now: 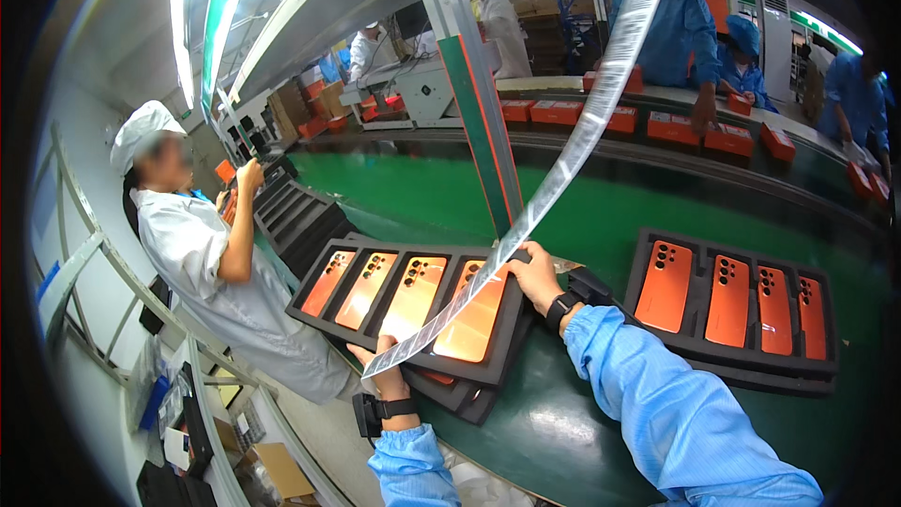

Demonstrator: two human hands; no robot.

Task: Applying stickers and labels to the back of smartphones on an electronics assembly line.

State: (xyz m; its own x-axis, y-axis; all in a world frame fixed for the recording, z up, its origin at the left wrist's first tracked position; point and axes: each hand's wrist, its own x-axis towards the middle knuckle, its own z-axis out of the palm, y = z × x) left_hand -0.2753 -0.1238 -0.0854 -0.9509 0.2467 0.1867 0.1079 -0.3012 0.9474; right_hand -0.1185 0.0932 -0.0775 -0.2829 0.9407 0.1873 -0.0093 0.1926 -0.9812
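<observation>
Head view, near to far. Left hand (387,377) pinches the near end of a long clear film strip (572,145); right hand (533,274) grips it where it crosses the far rim of the black tray (310,296) of four orange phones (475,314). Strip runs up and far-right, out of frame.

Risks, as I judge them:
- loose upper run could sag onto the phones or snag the grey-green post (474,103) just behind
- pulling hard could drag the tray, stacked on others at the table (554,422) near edge

Second tray (732,305) right, well apart. Co-worker (202,253) close on the left. Conveyor with red boxes (671,127) far.
</observation>
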